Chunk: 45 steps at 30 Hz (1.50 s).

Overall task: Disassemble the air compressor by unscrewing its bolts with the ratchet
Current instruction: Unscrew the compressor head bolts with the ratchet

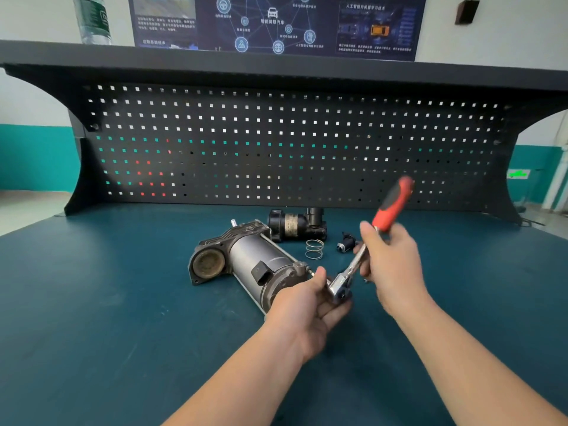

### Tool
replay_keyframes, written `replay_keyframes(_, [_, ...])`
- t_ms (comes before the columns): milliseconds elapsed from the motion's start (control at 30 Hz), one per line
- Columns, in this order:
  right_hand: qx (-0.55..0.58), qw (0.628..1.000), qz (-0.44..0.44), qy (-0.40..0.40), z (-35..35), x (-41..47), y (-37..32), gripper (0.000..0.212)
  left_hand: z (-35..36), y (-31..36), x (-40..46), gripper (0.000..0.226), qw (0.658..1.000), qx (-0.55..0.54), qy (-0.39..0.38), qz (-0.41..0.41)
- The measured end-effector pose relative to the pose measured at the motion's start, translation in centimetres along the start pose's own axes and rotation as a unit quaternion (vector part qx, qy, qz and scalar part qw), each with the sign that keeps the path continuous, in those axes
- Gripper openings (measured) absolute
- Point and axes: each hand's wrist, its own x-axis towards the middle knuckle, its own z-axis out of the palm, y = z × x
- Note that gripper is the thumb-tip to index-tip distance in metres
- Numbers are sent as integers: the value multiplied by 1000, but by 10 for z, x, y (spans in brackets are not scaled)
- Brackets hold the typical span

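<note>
Above pegboard [276,142], Chinese-text poster [276,23].

The tabletop [123,302] is dark teal. The compressor [246,262] near its middle is silver-grey with a dark grey head and a rusty brown opening. The ratchet [365,250] has a chrome head and shaft and a red-and-black handle. Toward the tabletop's back edge lie a black cylinder [295,226] and a silver spring [314,249]. The pegboard [276,142] is black, dotted with rows of square holes.

both hands [307,298] [392,265] grip ratchet [356,265] beside compressor [246,259]
</note>
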Motion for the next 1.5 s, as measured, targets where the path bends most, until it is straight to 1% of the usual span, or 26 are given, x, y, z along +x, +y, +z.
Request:
replay_keyframes(67, [-91, 972, -214, -27, 6, -10, -12, 15, -1, 1, -2, 14, 1000, 0, -9, 3])
replay_keyframes(133, [-165, 906, -383, -69, 14, -23, -15, 11, -2, 3, -4, 14, 1000, 20, -23, 4])
replay_keyframes(200, [-207, 854, -471, -73, 21, -31, -11, 14, -3, 5, -5, 18, 999, 42, -28, 2])
replay_keyframes(233, [-202, 865, -456, -63, 22, -32, -10, 21, -3, 6, -6, 16, 999, 40, -24, 0])
replay_keyframes(300, [-167, 929, -331, 1, 20, -24, -7, 33, -3, 7, -5, 9, 1000, 16, -12, -7])
replay_keyframes(400, [-82, 994, 1, 76, 9, -6, 5, 35, -1, 6, -4, 13, 1000, 1, -8, -17])
replay_keyframes(467, [47, 977, 199, 57, 3, 1, 16, 30, 0, 4, -3, 14, 1000, 13, -8, -19])
replay_keyframes(500, [56, 970, 232, 45, 1, 2, 18, 27, 0, 3, -2, 14, 1000, 19, -5, -19])
replay_keyframes(533, [29, 975, 217, 36, 0, 3, 19, 26, -1, 2, -1, 14, 1000, 23, -2, -17])
replay_keyframes(600, [-73, 994, 73, 25, 1, 0, 15, 31, -2, 1, 0, 12, 1000, 17, 3, -12])
replay_keyframes(667, [-160, 979, -122, 19, 5, -8, 0, 32, -2, 2, -2, 12, 1000, 7, -5, -7])
replay_keyframes(733, [-192, 936, -293, -18, 10, -20, -12, 29, -2, 3, -4, 12, 1000, 6, -19, -6])
replay_keyframes(800, [-225, 873, -426, -69, 16, -31, -15, 24, -3, 4, -6, 30, 999, 18, -33, -5])
replay_keyframes(833, [-231, 852, -463, -86, 19, -35, -14, 23, -3, 5, -6, 39, 999, 25, -36, -3])
replay_keyframes(867, [-229, 851, -464, -87, 21, -36, -11, 23, -4, 5, -6, 42, 999, 28, -35, -3])
replay_keyframes(967, [-187, 934, -305, 1, 19, -26, -7, 31, -3, 6, -6, 17, 1000, 10, -20, -11])
replay_keyframes(1033, [-118, 988, -79, 63, 12, -13, 0, 30, -1, 7, -6, 10, 1000, -2, -10, -16])
replay_keyframes(1067, [-18, 995, 59, 72, 9, -7, 4, 29, -1, 7, -6, 11, 1000, -1, -11, -17])
replay_keyframes(1100, [95, 977, 181, 68, 6, -2, 9, 27, 0, 7, -6, 12, 1000, 5, -15, -16])
replay_keyframes(1167, [187, 938, 286, 66, 5, 0, 16, 25, 1, 5, -6, 13, 1000, 13, -14, -16])
replay_keyframes(1233, [89, 972, 210, 59, 7, -1, 18, 26, 0, 4, -4, 12, 1000, 19, -4, -14])
replay_keyframes(1300, [-74, 995, -6, 59, 9, -5, 8, 29, -1, 4, -5, 12, 1000, 28, -5, -6])
replay_keyframes(1367, [-155, 959, -237, 20, 11, -15, -6, 29, -2, 4, -6, 11, 999, 36, -14, 2])
replay_keyframes(1433, [-200, 887, -414, -42, 15, -26, -11, 23, -2, 4, -7, 12, 998, 51, -26, 6])
replay_keyframes(1467, [-216, 855, -466, -63, 18, -32, -10, 19, -3, 5, -6, 19, 998, 59, -28, 7])
replay_keyframes(1500, [-222, 845, -481, -72, 20, -34, -7, 17, -3, 5, -6, 24, 998, 62, -25, 7])
